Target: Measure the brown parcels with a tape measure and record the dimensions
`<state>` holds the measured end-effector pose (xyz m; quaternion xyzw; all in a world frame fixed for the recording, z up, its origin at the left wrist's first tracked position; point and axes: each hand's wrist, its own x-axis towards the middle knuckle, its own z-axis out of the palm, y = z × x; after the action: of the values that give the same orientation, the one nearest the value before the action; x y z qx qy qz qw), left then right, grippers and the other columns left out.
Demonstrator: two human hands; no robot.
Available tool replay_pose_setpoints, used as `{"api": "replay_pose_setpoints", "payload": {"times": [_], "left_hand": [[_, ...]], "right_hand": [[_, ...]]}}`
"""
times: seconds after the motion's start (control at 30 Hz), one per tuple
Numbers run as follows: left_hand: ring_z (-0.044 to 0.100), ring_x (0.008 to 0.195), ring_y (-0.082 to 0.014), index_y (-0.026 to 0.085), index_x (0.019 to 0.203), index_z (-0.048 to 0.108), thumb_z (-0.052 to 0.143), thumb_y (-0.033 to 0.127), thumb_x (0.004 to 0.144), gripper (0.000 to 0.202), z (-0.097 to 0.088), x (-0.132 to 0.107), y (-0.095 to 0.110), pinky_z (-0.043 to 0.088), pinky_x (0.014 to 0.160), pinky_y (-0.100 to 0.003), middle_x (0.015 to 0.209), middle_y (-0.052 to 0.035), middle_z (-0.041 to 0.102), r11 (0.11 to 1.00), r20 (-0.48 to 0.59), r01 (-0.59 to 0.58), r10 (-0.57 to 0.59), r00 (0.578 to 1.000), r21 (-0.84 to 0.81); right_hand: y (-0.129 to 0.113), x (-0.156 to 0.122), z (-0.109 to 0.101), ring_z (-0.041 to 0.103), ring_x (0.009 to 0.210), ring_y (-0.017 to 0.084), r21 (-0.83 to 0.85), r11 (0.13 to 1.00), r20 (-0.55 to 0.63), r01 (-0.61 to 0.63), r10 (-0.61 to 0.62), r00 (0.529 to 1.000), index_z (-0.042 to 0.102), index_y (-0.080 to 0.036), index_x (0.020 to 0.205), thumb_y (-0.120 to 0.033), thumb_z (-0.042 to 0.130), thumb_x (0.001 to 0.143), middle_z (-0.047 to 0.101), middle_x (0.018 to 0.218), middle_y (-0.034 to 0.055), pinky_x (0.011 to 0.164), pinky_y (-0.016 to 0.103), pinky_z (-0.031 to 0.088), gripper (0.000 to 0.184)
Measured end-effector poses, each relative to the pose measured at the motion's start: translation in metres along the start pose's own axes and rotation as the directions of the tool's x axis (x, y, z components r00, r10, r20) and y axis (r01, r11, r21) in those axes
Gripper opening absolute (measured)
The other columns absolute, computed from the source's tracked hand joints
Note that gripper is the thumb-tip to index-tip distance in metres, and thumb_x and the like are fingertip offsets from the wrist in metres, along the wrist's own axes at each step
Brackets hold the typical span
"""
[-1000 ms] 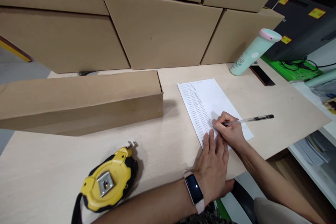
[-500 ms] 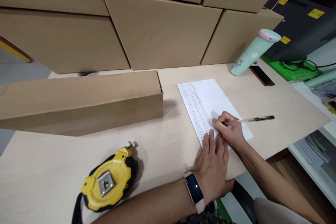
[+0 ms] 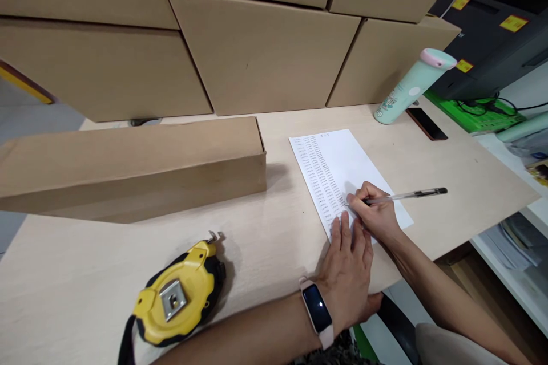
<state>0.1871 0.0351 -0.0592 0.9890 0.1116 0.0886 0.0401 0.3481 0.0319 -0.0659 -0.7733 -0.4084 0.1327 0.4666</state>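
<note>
Long cardboard box point(image 3: 141, 165) on the left, running out of shot. Nearer, a yellow tape measure point(image 3: 184, 291), strap point(image 3: 125, 343) cut off. Then the paper point(image 3: 353, 162), flat on the table point(image 3: 466, 182), writing too tiny to read. Left hand point(image 3: 346, 265) covers its near edge, fingers slightly apart. Right hand point(image 3: 379, 214) has fingers clamped on a pen point(image 3: 415, 194), tip hard to make out.

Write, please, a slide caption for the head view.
Right hand holds a pen to a paper sheet; left hand rests on its near edge.
</note>
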Motion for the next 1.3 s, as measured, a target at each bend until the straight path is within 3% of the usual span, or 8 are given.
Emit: {"api": "replay_pose_setpoints", "payload": {"times": [1.3], "left_hand": [[0.020,0.143,-0.0449,0.003,0.141,0.043,0.044,0.075,0.076,0.097,-0.0011,-0.0005,-0.0006,0.007,0.118,-0.056,0.149,-0.0215,0.041,1.000,-0.018,0.009,-0.009,1.000,0.007]], "right_hand": [[-0.0005,0.0008,-0.0022,0.034,0.052,0.011,-0.040,0.999,-0.025,-0.012,0.011,1.000,0.037,-0.023,0.054,-0.025,0.062,0.076,0.036,0.052,-0.0070,0.051,0.027,0.029,0.033]]}}
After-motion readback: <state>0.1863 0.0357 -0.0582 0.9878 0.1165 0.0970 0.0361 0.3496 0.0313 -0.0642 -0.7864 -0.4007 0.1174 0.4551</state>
